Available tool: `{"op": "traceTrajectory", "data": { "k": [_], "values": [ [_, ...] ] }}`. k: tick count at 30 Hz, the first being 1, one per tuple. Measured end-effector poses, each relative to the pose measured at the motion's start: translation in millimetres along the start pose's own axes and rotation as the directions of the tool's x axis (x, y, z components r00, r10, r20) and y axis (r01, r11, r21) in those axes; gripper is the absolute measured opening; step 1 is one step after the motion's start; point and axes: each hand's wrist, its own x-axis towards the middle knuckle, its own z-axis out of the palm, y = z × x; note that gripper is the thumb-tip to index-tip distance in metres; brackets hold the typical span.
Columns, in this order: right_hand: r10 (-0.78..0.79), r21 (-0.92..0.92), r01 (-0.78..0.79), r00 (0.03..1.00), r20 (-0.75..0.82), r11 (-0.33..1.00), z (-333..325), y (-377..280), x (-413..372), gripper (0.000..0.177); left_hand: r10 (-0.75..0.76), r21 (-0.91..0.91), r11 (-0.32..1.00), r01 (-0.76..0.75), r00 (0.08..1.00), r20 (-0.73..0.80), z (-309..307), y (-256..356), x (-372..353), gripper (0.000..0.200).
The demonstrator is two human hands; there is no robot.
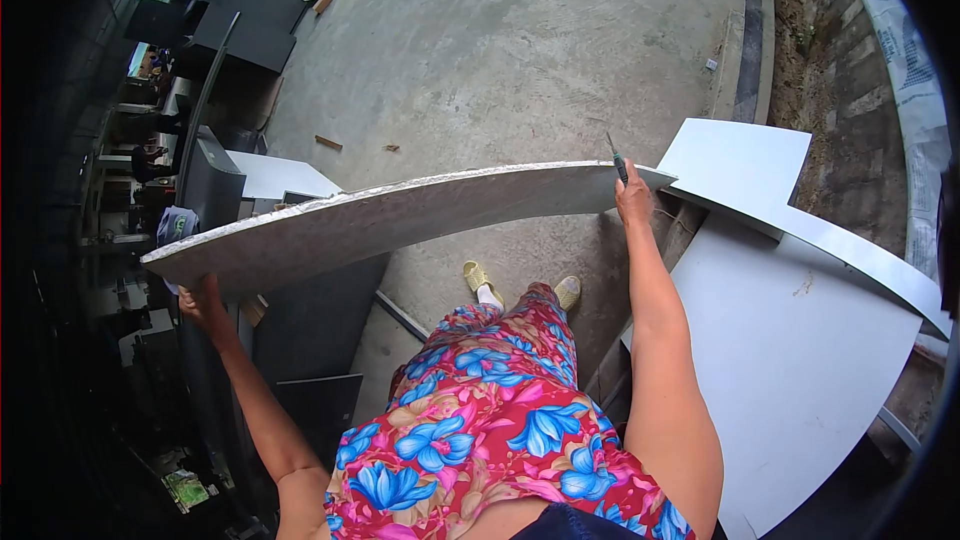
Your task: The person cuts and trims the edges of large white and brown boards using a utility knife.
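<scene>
A long grey board [400, 225] with a rough whitish edge spans the view in front of me, held on its side. My left hand [203, 306] is closed on the lower corner of its left end, the fingers partly behind it. At the board's right end my right hand [633, 196] is closed around a screwdriver [620, 168] with a dark green handle, its thin shaft pointing up and away. That hand also touches the board; whether it grips the board too is hard to see.
White panels [790, 340] lie stacked at the right, beside a low block wall [850, 90]. Dark cabinets or panels [235, 15] stand at the upper left. Wood scraps [328, 143] lie on the concrete floor [480, 60]. A person [150, 162] is at the far left.
</scene>
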Motion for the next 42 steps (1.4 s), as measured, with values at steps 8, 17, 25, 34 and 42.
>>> {"op": "traceTrajectory", "data": {
  "k": [8, 17, 25, 34, 42],
  "values": [
    [0.065, 0.13, -0.05, 0.991, -0.117, 0.99, 4.9, 8.3, -14.2, 0.043, 0.14, 0.1, 0.986, -0.135, 0.989, -0.044, 7.1, -4.8, 8.0, 0.044],
    [-0.288, 0.548, 0.199, 0.954, 0.081, 0.813, -14.1, -20.6, -68.9, 0.04, 0.104, 0.052, 0.993, -0.104, 0.995, 0.001, 13.8, -7.5, 9.8, 0.039],
    [0.017, 0.331, 0.014, 0.996, -0.09, 0.944, 30.2, 0.5, -18.9, 0.042, 0.133, 0.03, 0.991, -0.133, 0.991, 0.016, 12.4, -13.3, 11.0, 0.038],
    [-0.478, 0.459, 0.502, 0.86, -0.176, 0.733, -49.6, -122.8, -142.4, 0.038, 0.162, -0.024, 0.986, -0.162, 0.987, -0.023, 28.4, -7.3, 16.2, 0.038],
    [-0.188, 0.458, 0.231, 0.973, -0.138, 0.858, 2.7, -113.4, -89.7, 0.038, 0.225, -0.099, 0.969, -0.226, 0.974, -0.013, 47.7, 27.3, 32.1, 0.033]
  ]
}}
